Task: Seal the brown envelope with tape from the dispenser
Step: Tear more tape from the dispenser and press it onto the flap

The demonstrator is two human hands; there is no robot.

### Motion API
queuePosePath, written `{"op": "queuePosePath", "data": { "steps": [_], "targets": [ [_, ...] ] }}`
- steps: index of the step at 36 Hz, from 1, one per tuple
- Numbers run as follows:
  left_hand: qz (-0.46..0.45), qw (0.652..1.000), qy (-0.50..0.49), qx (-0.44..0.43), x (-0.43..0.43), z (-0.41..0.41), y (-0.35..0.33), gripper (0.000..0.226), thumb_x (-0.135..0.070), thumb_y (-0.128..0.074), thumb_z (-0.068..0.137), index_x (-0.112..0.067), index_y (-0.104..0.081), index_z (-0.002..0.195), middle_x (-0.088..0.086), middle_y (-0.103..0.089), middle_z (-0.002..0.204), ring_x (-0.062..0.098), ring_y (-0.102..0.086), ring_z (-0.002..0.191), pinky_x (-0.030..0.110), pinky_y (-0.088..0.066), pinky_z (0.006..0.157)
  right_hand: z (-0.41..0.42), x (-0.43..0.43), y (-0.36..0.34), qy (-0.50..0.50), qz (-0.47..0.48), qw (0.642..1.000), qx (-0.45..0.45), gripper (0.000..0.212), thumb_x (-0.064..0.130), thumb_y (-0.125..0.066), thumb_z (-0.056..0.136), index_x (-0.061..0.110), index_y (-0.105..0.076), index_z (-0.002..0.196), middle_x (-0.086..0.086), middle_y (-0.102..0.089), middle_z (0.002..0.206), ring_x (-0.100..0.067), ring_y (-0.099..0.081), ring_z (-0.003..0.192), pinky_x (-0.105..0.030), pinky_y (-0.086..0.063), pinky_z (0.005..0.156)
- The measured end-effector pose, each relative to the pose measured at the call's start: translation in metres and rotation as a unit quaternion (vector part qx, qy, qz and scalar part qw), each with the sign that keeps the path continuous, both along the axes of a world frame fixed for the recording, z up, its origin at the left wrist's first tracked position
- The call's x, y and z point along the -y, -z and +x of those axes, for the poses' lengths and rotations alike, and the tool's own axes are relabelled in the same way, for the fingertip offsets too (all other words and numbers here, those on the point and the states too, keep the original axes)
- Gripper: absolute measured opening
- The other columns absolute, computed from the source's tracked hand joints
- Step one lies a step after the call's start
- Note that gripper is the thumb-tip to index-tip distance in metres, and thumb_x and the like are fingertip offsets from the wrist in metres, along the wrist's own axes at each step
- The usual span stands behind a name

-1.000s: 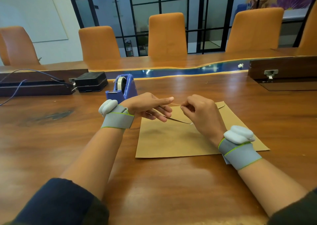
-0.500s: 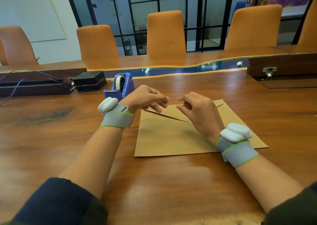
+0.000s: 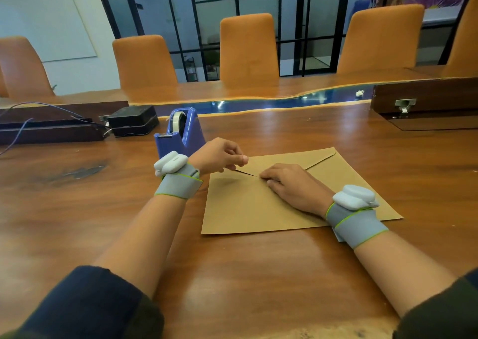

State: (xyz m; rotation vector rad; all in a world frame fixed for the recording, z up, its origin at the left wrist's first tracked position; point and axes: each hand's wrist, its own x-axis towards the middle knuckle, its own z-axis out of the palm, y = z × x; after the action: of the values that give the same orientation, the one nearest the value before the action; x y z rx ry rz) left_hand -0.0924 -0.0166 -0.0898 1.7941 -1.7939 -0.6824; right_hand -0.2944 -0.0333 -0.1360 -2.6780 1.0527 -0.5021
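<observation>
A brown envelope (image 3: 245, 209) lies flat on the wooden table (image 3: 77, 209), with its flap (image 3: 284, 157) folded down toward me. My left hand (image 3: 217, 155) is at the flap's left edge, fingers pinched together there, and that edge stands slightly raised with a thin dark gap beneath. My right hand (image 3: 292, 186) rests on the envelope with its fingertips pressing the flap's point down. The blue tape dispenser (image 3: 188, 132) stands just behind my left wrist with a pale tape roll (image 3: 178, 121) in it. I cannot make out any tape strip on the envelope.
A black box (image 3: 133, 120) and a long dark wooden strip (image 3: 46, 132) with a blue cable (image 3: 15, 137) sit at the back left. A dark wooden case (image 3: 426, 98) is at the back right. Orange chairs (image 3: 248, 46) line the far side.
My right hand has lowered from a raised pinch onto the flap's point. My left hand has drawn back to the flap's left edge, and the flap lies flatter.
</observation>
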Motion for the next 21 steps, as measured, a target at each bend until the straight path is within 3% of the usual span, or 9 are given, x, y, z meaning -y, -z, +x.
{"op": "queuePosePath", "data": {
  "steps": [9,14,18,21],
  "targets": [
    [0.030,0.998,-0.021,-0.042,0.002,0.011,0.014,0.024,-0.028,-0.065,0.085,-0.006,-0.069,0.094,-0.002,-0.063,0.076,0.007,-0.054,0.068,0.017,-0.047,0.059,0.001,0.000,-0.001,0.010,0.016,1.000,0.002,0.035,0.012,-0.042,0.093,0.014,-0.061,0.123,-0.003,-0.062,0.125,-0.022,-0.053,0.118,-0.033,-0.041,0.102],
    [0.038,0.997,-0.026,-0.062,0.001,0.014,0.016,0.012,-0.028,-0.064,0.085,-0.016,-0.068,0.081,-0.005,-0.062,0.075,0.006,-0.053,0.071,0.014,-0.046,0.061,0.001,0.000,-0.001,0.016,0.029,0.999,0.015,0.033,0.012,-0.044,0.092,0.014,-0.061,0.120,-0.003,-0.063,0.123,-0.021,-0.055,0.116,-0.031,-0.041,0.101],
    [0.035,0.997,-0.023,-0.069,0.000,0.012,0.017,0.012,-0.025,-0.065,0.086,-0.021,-0.066,0.075,-0.007,-0.061,0.073,0.005,-0.052,0.068,0.007,-0.045,0.053,0.000,-0.001,-0.001,0.021,0.048,0.998,0.032,0.032,0.013,-0.046,0.091,0.016,-0.057,0.121,-0.004,-0.063,0.125,-0.022,-0.055,0.116,-0.034,-0.043,0.100],
    [0.032,0.996,-0.018,-0.083,0.000,0.011,0.017,0.012,-0.024,-0.065,0.086,-0.022,-0.066,0.074,-0.006,-0.061,0.074,0.005,-0.051,0.068,0.010,-0.044,0.056,0.000,-0.001,0.000,0.019,0.063,0.997,0.042,0.035,0.012,-0.046,0.091,0.016,-0.052,0.125,-0.003,-0.060,0.128,-0.019,-0.053,0.118,-0.033,-0.041,0.103]
  ]
}}
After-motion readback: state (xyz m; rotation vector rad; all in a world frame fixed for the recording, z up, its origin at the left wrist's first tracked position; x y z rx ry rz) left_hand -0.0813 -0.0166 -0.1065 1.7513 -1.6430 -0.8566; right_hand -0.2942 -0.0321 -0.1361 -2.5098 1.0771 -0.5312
